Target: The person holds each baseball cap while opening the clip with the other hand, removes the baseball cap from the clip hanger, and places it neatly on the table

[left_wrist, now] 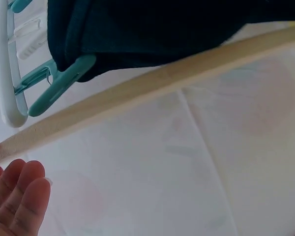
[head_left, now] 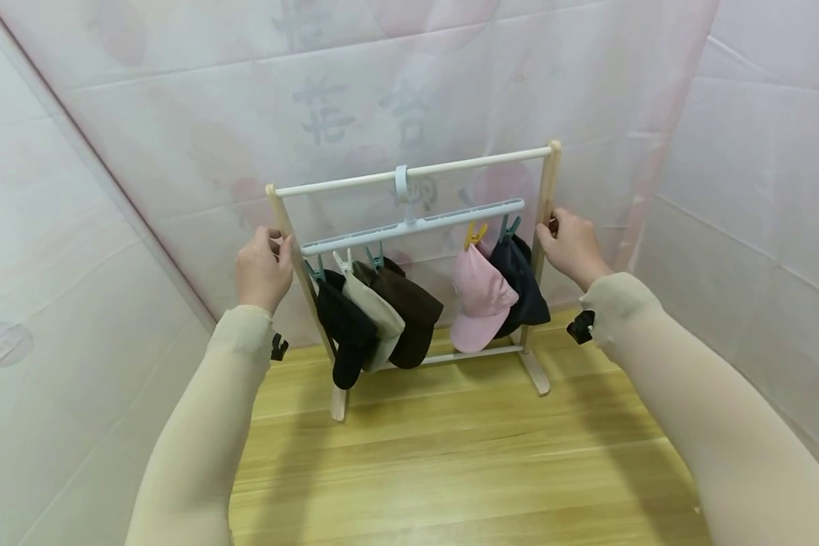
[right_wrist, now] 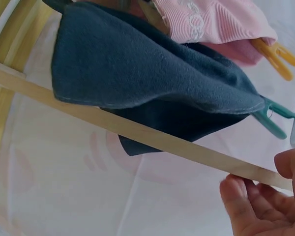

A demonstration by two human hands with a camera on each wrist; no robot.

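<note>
A small wooden rack [head_left: 409,171] stands on the floor, with a white clip hanger [head_left: 409,225] hung from its top bar. Clipped to the hanger are a black cap [head_left: 344,330], a beige cap [head_left: 382,311], a brown cap [head_left: 412,311], a pink cap [head_left: 481,299] and a navy cap [head_left: 522,284]. My left hand [head_left: 265,267] is at the left post [left_wrist: 162,81]; its fingers [left_wrist: 19,196] lie relaxed just under the post. My right hand [head_left: 568,244] holds the right post [right_wrist: 137,135] between thumb and fingers [right_wrist: 238,196], next to the navy cap [right_wrist: 137,69].
The rack sits on a light wooden floor [head_left: 450,470], close to pale pink sheeted walls [head_left: 143,152] behind and on both sides. A teal clip [left_wrist: 59,83] grips the dark cap near my left hand. Open floor lies between me and the rack.
</note>
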